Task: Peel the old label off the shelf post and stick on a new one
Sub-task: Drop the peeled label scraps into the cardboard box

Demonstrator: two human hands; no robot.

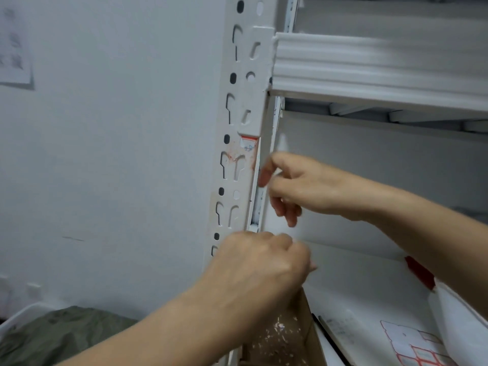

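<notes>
Head view: old label (248, 144), a thin red-edged remnant on the shelf post (237, 128), looks papery and tear-prone, best lifted slowly by a corner; right hand (293, 186) fingertips at the post edge, left hand (258, 262) curled below, whether either grips anything is unclear

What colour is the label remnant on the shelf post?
Label remnant: white with a red top edge; head view.

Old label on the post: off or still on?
Partly off: a red-edged scrap clings to the post, red smears beside it.
</notes>
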